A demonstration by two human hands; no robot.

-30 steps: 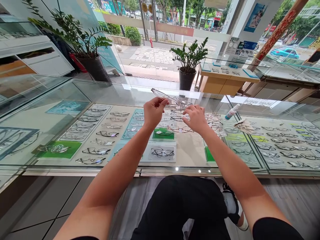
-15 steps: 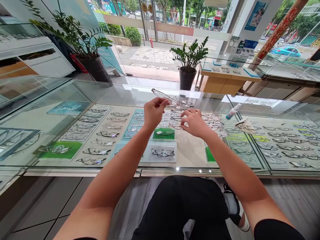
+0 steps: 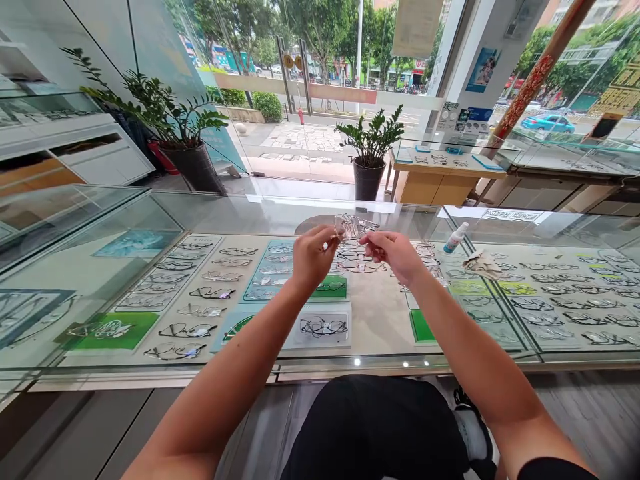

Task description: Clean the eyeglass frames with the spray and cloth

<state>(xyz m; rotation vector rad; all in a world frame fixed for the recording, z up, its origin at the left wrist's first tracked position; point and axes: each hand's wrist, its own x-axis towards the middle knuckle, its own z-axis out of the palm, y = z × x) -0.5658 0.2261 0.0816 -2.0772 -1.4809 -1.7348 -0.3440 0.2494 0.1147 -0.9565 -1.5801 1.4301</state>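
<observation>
Holding eyeglasses (image 3: 355, 225), left hand (image 3: 313, 257), seemingly right hand (image 3: 399, 256)

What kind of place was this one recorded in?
Most likely an optician's or eyewear shop: rows of eyeglass frames laid out inside a long glass display counter, with a spray bottle and a crumpled cloth on its top.

And here at the glasses (image 3: 354, 227), thin rims blur into the frames behind! The left hand (image 3: 313, 257) masks part of its own grip, the right hand (image 3: 397, 257) tucks its fingertips away, contact unclear. Left forearm (image 3: 250, 347) covers one end of a green card (image 3: 333, 293). Bottle (image 3: 455, 238) print, too tiny! Trousers (image 3: 375, 427), right sleeve (image 3: 553, 469): cut by the bottom edge.
</observation>
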